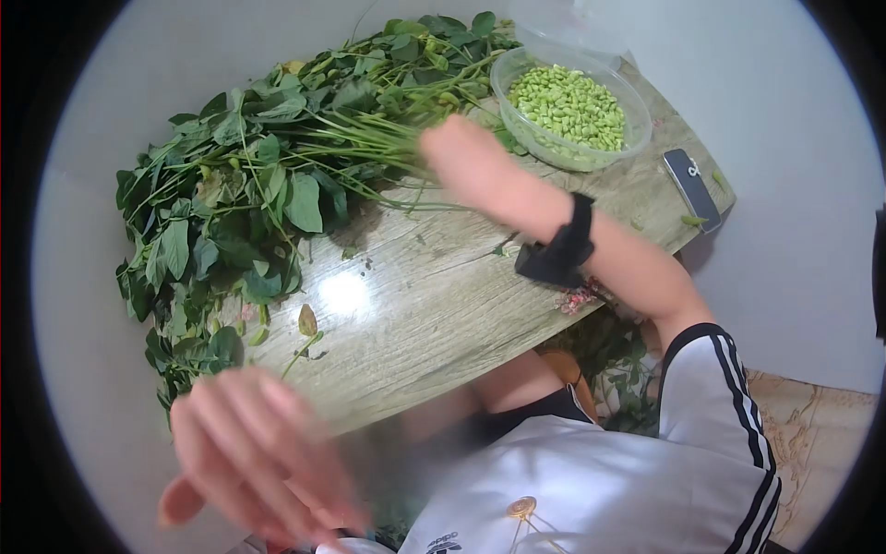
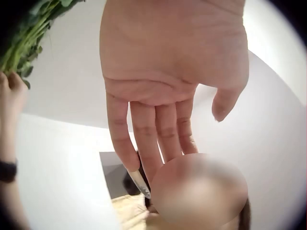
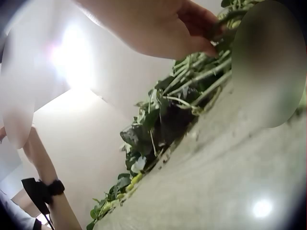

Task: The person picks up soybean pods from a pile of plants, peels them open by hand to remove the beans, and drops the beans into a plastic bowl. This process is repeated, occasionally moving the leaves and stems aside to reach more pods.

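A large heap of leafy bean plants lies along the far left side of the wooden table, their green stems pointing toward the middle. My right hand, slightly blurred, grips those stems near their ends; in the right wrist view its fingers curl about them. Raised near the camera beyond the table's front left edge, my left hand is blurred and holds nothing. In the left wrist view the left palm shows, with fingers extended and thumb apart.
A clear plastic bowl of shelled green beans stands at the back right. Beside it lies a dark phone. A loose sprig and several pods are on the wooden tabletop. More leaves lie below the table's front edge.
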